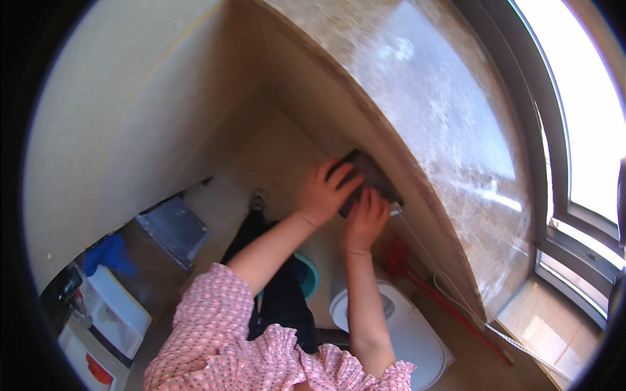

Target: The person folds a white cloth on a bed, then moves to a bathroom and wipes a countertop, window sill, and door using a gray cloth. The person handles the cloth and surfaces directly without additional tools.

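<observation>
A dark, box-like holder (376, 176), possibly a paper dispenser, sits against the pale wall below the stone ledge. My left hand (324, 195) reaches its left side, with spread fingers over the dark front. Lower and to the right, my right hand (364, 222) has its bent fingers on the holder's lower part. Both hands are slightly blurred, so whether they grip it or only press on it is unclear. A small whitish piece (395, 210) shows at the holder's lower right corner. The surfaces beneath my fingers are hidden.
Below my right forearm is a white toilet (415, 342), with a red long-handled tool (440, 293) beside it. A green basin (308, 276) stands by my legs. Rightward are the glossy stone ledge (415, 97), window frame (528, 146) and white cord (528, 349). Blue cloth (110, 256) hangs left.
</observation>
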`<action>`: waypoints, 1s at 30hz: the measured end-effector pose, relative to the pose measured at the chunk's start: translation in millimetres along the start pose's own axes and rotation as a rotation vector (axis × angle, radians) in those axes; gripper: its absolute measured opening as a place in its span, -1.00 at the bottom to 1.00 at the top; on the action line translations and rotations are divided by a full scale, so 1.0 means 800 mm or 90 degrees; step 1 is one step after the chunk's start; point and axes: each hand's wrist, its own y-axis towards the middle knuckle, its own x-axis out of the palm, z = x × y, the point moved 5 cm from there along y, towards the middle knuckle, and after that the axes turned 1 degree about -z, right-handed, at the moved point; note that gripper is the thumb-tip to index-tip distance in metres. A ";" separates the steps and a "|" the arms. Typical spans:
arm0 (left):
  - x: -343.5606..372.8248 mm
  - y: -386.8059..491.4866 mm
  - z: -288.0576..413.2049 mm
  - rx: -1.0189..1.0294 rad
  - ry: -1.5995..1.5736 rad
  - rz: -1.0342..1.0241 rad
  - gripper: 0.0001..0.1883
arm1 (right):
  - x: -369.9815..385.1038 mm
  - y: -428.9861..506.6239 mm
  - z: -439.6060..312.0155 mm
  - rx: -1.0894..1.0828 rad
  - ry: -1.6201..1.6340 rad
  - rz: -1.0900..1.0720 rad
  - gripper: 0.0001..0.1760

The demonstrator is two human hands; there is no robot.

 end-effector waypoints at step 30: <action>-0.621 -0.024 -0.022 0.087 0.568 0.582 -0.79 | -0.309 0.236 -0.473 -0.528 0.527 0.323 -0.66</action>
